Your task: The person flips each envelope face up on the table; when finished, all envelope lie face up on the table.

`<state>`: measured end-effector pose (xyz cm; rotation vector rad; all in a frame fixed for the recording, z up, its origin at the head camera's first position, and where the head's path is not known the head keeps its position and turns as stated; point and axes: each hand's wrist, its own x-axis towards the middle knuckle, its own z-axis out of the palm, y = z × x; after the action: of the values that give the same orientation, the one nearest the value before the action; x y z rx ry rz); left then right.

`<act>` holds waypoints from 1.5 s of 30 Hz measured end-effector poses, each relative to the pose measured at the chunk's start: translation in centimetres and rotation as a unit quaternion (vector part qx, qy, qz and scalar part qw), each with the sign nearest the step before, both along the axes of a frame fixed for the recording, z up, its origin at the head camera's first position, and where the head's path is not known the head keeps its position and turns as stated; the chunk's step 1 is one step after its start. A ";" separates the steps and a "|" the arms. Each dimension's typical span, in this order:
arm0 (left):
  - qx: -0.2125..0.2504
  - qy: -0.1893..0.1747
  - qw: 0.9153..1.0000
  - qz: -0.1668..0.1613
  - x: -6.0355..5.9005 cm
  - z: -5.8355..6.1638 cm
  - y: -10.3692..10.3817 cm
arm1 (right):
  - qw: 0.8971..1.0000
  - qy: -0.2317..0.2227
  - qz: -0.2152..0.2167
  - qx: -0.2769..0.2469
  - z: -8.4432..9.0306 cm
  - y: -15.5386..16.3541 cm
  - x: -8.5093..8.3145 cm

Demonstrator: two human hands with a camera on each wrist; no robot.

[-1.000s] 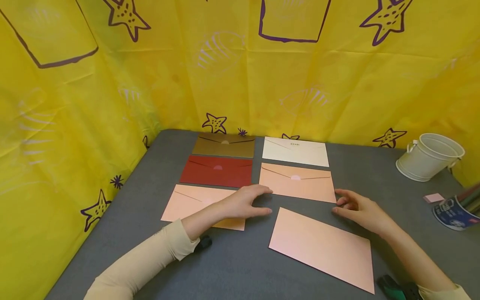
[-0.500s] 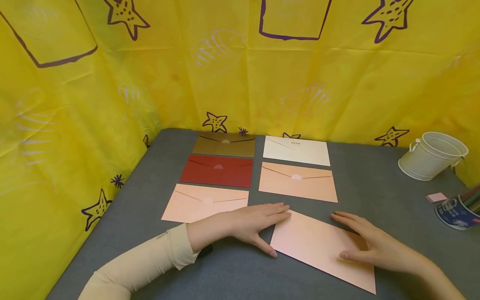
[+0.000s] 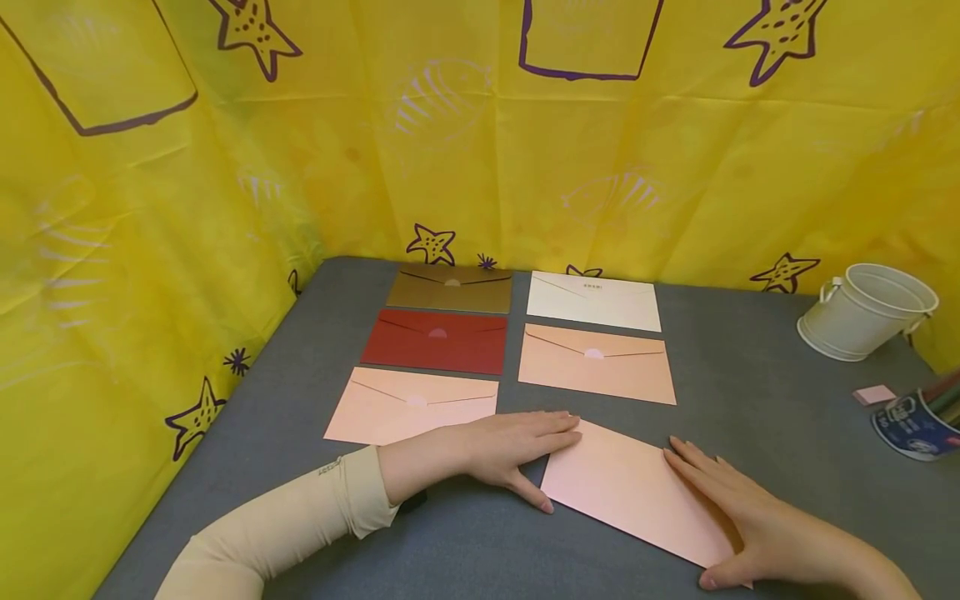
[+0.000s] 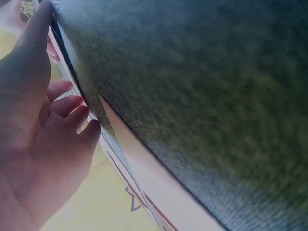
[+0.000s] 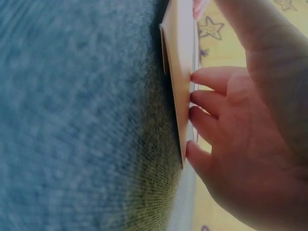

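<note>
While both hands lie flat on the grey felt-covered table (image 3: 750,375), a pale pink paper envelope (image 3: 622,487), plain side up and turned at a slant, sits between them near the front edge. Left hand (image 3: 510,450): palm down, fingers straight and held together, fingertips at the envelope's upper left corner, thumb spread along its left edge. From the left wrist view the left hand (image 4: 33,139) shows its fingers (image 4: 67,106) side by side, lightly bent, tips against the envelope edge (image 4: 144,173). Right hand (image 3: 750,521): palm down on the envelope's right end, fingers straight and slightly fanned on the paper, thumb at the lower right corner. From the right wrist view the right hand (image 5: 240,139) has its fingertips (image 5: 204,79) resting in a row on the envelope (image 5: 180,72); no curl round it, no pinch.

Behind the hands, five more envelopes lie flap side up in two columns. Left column, far to near: an olive-gold envelope (image 3: 450,289), a dark red envelope (image 3: 435,342), a light pink envelope (image 3: 408,406) partly under the left forearm. Right column: a cream-white envelope (image 3: 592,302), a salmon-pink envelope (image 3: 596,364). Neighbours lie just beside each other, not overlapping.

Far right of table: a white metal bucket (image 3: 862,312), a small pink eraser block (image 3: 870,394), a blue printed pen cup (image 3: 915,421) cut by the frame edge. Yellow star-printed cloth (image 3: 450,125) hangs behind and to the left. Cream sleeve (image 3: 285,525) covers the left forearm.
</note>
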<state>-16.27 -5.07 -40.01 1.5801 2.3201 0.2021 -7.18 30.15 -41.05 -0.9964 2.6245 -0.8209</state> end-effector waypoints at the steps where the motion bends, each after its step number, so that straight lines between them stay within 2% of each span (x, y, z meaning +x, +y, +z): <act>1: -0.001 -0.004 1.000 0.002 0.0 0.0 0.0 | 1.000 0.002 0.000 0.002 0.0 0.0 0.0; 8: -0.005 -0.016 1.000 0.008 0.1 0.1 -0.1 | 0.999 -0.032 -0.018 0.019 0.3 -0.2 -0.1; 15: -0.002 0.002 1.000 0.005 0.1 0.3 -0.2 | 0.998 -0.049 -0.016 0.034 0.4 -0.2 -0.3; 23: 0.012 0.031 0.999 -0.012 0.1 0.5 -0.1 | 0.999 -0.024 -0.004 0.038 0.4 -0.2 -0.2; 28: 0.031 0.052 0.998 -0.028 0.1 0.5 -0.2 | 0.999 -0.026 -0.002 0.043 0.8 -0.2 -0.2; 33: 0.060 0.061 0.995 -0.045 0.0 0.9 -0.3 | 0.999 -0.003 0.007 0.053 1.4 -0.1 -0.2; 37: 0.094 0.069 0.991 -0.070 -0.1 1.0 -0.4 | 0.997 0.021 0.019 0.073 1.8 -0.1 -0.4; 40: 0.131 0.081 0.984 -0.092 -0.2 1.0 -0.4 | 0.996 0.030 0.024 0.081 2.0 0.0 -0.4; 42: 0.163 0.086 0.977 -0.107 -0.3 0.9 -0.4 | 0.996 0.031 0.026 0.079 2.2 0.0 -0.5; 45: 0.219 0.102 0.963 -0.123 -0.4 0.9 -0.4 | 0.997 0.030 0.034 0.061 2.6 0.1 -0.6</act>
<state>-16.70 -5.46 -39.08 2.1783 2.3061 0.5476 -7.82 30.29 -38.44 -1.0845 2.6382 -0.6169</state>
